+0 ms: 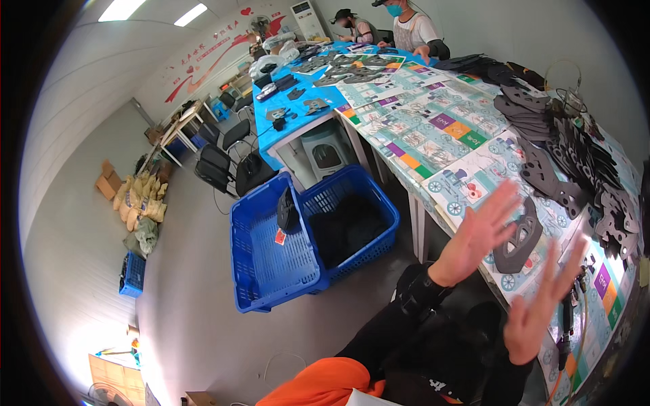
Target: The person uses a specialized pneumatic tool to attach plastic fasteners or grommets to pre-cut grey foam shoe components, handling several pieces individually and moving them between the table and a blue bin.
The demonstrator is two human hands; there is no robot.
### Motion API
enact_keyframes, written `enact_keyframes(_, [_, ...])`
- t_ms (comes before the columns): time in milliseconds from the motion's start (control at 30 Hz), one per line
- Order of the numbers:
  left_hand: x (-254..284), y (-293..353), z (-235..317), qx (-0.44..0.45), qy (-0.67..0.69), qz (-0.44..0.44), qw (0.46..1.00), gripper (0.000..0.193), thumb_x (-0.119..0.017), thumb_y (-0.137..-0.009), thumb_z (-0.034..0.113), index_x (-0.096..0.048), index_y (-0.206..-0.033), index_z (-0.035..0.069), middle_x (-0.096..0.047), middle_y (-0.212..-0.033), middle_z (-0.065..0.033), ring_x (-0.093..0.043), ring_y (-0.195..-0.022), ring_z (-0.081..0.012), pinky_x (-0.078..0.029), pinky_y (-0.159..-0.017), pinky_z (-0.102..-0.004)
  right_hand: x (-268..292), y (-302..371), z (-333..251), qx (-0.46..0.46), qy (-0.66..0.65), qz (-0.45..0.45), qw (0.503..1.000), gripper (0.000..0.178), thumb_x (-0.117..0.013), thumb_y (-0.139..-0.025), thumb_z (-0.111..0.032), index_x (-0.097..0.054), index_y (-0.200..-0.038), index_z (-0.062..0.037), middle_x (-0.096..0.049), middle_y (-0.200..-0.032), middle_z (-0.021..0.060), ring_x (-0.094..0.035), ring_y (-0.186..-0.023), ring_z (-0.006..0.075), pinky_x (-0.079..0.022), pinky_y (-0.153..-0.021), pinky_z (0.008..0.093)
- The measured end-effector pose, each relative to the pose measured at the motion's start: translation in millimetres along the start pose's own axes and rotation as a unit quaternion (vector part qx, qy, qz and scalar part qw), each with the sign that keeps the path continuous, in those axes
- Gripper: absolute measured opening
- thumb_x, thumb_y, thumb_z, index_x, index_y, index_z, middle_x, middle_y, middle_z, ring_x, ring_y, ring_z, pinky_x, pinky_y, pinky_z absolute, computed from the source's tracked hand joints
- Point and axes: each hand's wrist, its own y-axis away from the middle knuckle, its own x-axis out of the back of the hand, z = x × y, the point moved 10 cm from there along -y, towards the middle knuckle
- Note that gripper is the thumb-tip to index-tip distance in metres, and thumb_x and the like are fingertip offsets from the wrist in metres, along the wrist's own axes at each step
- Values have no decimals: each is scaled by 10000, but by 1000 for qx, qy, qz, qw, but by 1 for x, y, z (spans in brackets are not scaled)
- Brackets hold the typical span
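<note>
My left hand (477, 235) is raised at the near edge of the table, fingers stretched out and holding nothing. My right hand (542, 308) is up beside it to the right, also empty, with its fingers spread. Just beyond both hands, a flat dark grey shaped piece (509, 260) with cut-out openings lies on the patterned table cover (450, 159). Further right are overlapping heaps of similar dark pieces (538, 169). Close to my right hand lies a slim black tool (566, 321) with an orange cord.
Two blue plastic crates (241, 271) stand on the floor at the table's left; one holds a black object (288, 211), the other black material (349, 227). Black chairs (215, 169) stand beyond. Two people (418, 32) sit at the far end, near a blue-covered table (267, 135).
</note>
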Motion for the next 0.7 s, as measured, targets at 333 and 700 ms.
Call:
enact_keyframes(333, [112,36,23,-96,-474,316,816,710,-573,-1133,130,-216,-1728,-24,-359,-1735,-218,-446,-1536,-316,-392,-1226,-417,-35,58,101,-219,159,-59,961,683,-518,-1106,-369,-352,-1730,-147,-218,-1821,156,-114,-1695,421,-62,-1285,742])
enact_keyframes(700, [84,78,92,-297,-551,439,645,838,-624,-975,-64,-245,-1720,4,-502,-1509,-160,-572,-1030,-151,-453,-878,-302,1,39,46,-141,-125,113,976,957,-640,-905,-21,-181,-1744,13,-189,-1817,243,-592,-837,196,-476,-700,282])
